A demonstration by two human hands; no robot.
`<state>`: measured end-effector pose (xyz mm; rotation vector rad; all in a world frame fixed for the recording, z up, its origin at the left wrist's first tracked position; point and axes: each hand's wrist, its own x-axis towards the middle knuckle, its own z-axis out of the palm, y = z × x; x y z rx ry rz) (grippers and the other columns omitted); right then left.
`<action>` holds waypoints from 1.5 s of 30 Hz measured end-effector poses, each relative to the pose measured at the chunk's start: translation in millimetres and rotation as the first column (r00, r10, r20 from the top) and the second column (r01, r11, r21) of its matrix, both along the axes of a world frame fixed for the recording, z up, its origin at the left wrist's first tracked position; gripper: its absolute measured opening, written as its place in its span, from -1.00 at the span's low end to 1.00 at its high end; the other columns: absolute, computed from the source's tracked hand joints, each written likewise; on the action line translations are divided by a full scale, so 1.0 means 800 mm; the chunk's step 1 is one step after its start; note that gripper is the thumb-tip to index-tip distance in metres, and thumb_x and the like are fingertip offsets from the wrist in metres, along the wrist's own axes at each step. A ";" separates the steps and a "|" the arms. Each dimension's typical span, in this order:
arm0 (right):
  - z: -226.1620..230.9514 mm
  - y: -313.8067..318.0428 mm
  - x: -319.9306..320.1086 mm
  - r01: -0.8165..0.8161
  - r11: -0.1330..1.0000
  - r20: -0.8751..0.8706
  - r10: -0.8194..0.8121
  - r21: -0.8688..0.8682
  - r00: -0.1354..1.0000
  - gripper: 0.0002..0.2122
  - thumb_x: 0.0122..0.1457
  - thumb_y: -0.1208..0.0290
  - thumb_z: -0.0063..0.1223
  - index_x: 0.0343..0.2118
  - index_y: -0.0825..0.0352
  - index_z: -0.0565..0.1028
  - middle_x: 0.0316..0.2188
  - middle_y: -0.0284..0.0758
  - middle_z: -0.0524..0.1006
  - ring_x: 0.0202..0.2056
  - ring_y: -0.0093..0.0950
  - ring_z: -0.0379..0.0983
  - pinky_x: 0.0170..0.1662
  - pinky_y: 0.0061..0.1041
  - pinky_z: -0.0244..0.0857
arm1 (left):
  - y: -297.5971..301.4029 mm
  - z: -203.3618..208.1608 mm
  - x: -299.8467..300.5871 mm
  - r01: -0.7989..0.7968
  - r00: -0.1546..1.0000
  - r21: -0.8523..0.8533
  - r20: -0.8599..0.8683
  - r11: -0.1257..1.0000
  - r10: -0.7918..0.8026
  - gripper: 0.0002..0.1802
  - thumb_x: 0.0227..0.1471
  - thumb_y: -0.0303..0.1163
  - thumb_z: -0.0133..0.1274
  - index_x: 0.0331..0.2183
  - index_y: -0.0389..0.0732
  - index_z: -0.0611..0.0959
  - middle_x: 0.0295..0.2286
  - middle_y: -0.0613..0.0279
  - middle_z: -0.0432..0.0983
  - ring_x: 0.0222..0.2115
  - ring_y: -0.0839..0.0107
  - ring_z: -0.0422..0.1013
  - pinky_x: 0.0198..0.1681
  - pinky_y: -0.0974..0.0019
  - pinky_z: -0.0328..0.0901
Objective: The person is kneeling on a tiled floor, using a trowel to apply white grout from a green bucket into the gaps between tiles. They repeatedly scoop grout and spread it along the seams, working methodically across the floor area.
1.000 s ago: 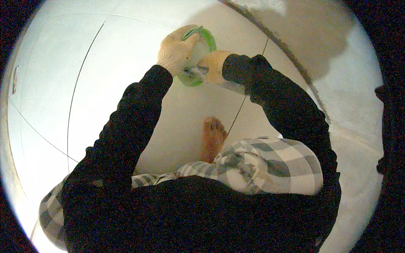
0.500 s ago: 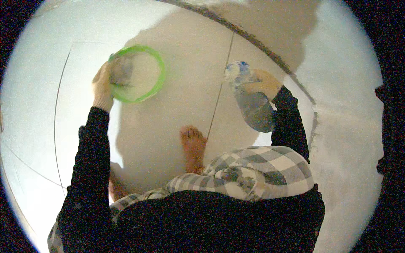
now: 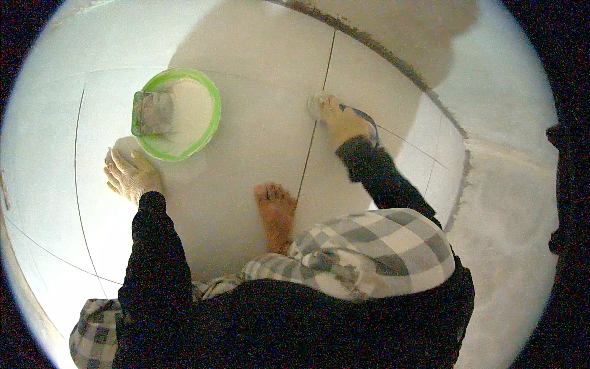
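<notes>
A round tub with a bright green rim (image 3: 215,120) sits on the floor at left, with a pale creamy mix (image 3: 193,123) in it. A dark, smeared rectangular piece (image 3: 157,113) lies at its left side, against the rim. Just below the tub is my left hand (image 3: 132,174), fingers spread, with a small rounded shadow or patch beside it. My right hand (image 3: 345,126) is closed round a rounded object with a dark curved edge (image 3: 367,117) and a whitish smeared end (image 3: 316,106). That end is at a floor joint; its exact kind is unclear.
Large pale floor tiles (image 3: 258,154) with thin dark joints spread beneath me. A rough dark seam (image 3: 393,58) curves along the far right, with a grey surface (image 3: 504,184) beyond. A bare foot (image 3: 275,209) and checked cloth (image 3: 381,246) are close in front.
My left hand has let go of the tub and moved down beside it. The tub is slightly further left. My right hand has moved left with its object, which is now turned.
</notes>
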<state>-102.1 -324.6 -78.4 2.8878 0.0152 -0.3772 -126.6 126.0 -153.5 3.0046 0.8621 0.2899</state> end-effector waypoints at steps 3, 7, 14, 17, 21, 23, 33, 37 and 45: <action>0.019 -0.003 -0.024 -0.067 0.996 -0.124 0.060 -0.053 0.990 -0.52 0.13 0.43 -0.08 0.16 -0.01 0.36 -0.14 -0.24 0.59 -0.17 -0.18 0.55 -0.15 -0.16 0.44 | -0.012 0.016 0.006 -0.006 1.000 -0.023 0.020 1.000 0.006 -0.36 0.21 0.04 -0.21 0.21 -0.08 0.26 0.23 0.15 0.15 0.28 0.15 -0.02 0.31 -0.05 -0.13; 0.139 -0.045 -0.004 -0.308 0.951 -0.582 0.269 0.034 0.767 -0.66 0.23 0.39 -0.18 0.08 0.09 0.40 -0.12 -0.17 0.57 -0.16 -0.15 0.57 -0.21 -0.14 0.48 | -0.017 0.044 0.002 0.025 1.000 -0.037 0.013 0.999 -0.024 -0.33 0.18 0.06 -0.15 0.22 -0.05 0.26 0.23 0.13 0.14 0.28 0.12 -0.04 0.30 -0.11 -0.15; 0.174 0.053 0.128 -0.718 0.688 -0.336 0.656 -0.102 0.676 -0.68 0.17 0.46 -0.10 0.00 0.08 0.42 -0.21 -0.32 0.57 -0.31 -0.23 0.58 -0.37 -0.26 0.47 | -0.016 0.054 0.002 -0.032 0.995 -0.056 -0.101 0.998 0.026 -0.28 0.17 0.09 -0.17 0.27 0.00 0.19 0.25 0.09 0.09 0.31 0.11 -0.12 0.32 -0.12 -0.22; 0.128 0.109 0.155 -0.769 0.632 -0.360 0.699 -0.093 0.618 -0.76 0.18 0.43 -0.09 -0.08 0.12 0.44 -0.27 -0.32 0.55 -0.30 -0.26 0.58 -0.41 -0.26 0.47 | -0.014 0.050 0.001 -0.045 0.994 -0.048 -0.097 0.998 0.040 -0.27 0.18 0.10 -0.21 0.28 0.00 0.16 0.27 0.06 0.04 0.33 0.14 -0.16 0.33 -0.10 -0.25; 0.100 0.087 0.129 -0.732 0.677 -0.382 0.658 -0.076 0.648 -0.76 0.19 0.40 -0.09 -0.08 0.13 0.47 -0.27 -0.28 0.56 -0.26 -0.25 0.58 -0.37 -0.24 0.48 | -0.017 0.042 -0.003 -0.068 0.997 -0.046 -0.029 0.997 0.067 -0.25 0.18 0.12 -0.22 0.29 -0.02 0.12 0.29 0.03 -0.02 0.33 0.15 -0.16 0.34 -0.08 -0.26; 0.106 0.035 0.087 -0.601 0.789 -0.426 0.504 -0.125 0.751 -0.75 0.19 0.39 -0.09 -0.07 0.13 0.49 -0.28 -0.26 0.57 -0.23 -0.23 0.57 -0.31 -0.22 0.49 | -0.018 0.038 -0.004 -0.069 0.995 -0.014 -0.068 0.997 0.068 -0.23 0.19 0.13 -0.23 0.30 -0.03 0.10 0.30 0.03 -0.04 0.33 0.15 -0.16 0.35 -0.07 -0.26; 0.117 -0.091 0.037 0.009 0.984 -0.375 0.059 0.178 0.925 -0.54 -0.01 0.24 0.09 0.03 0.14 0.50 -0.16 -0.11 0.58 -0.10 -0.14 0.52 -0.04 -0.18 0.38 | -0.015 0.027 -0.007 0.003 1.000 -0.028 -0.011 1.000 -0.003 -0.24 0.18 0.13 -0.20 0.28 -0.02 0.13 0.29 0.06 0.00 0.33 0.14 -0.14 0.33 -0.13 -0.23; 0.078 -0.040 0.030 -0.004 0.996 -0.243 0.027 0.095 0.970 -0.55 0.14 0.33 -0.01 0.14 0.24 0.37 -0.04 -0.07 0.52 -0.07 -0.14 0.51 -0.01 -0.21 0.38 | -0.016 0.023 -0.009 -0.014 1.000 -0.021 -0.022 1.000 0.013 -0.26 0.19 0.13 -0.20 0.28 -0.02 0.15 0.28 0.06 0.01 0.32 0.11 -0.13 0.33 -0.15 -0.21; 0.089 0.016 -0.011 -0.204 0.979 -0.508 0.183 0.014 0.842 -0.60 0.23 0.46 -0.19 0.15 0.19 0.35 0.00 -0.08 0.50 -0.10 -0.10 0.52 -0.09 -0.17 0.44 | -0.013 0.023 -0.009 0.013 0.999 -0.010 -0.035 1.000 -0.013 -0.27 0.20 0.12 -0.20 0.27 -0.02 0.16 0.26 -0.03 0.04 0.31 0.07 -0.10 0.32 -0.16 -0.20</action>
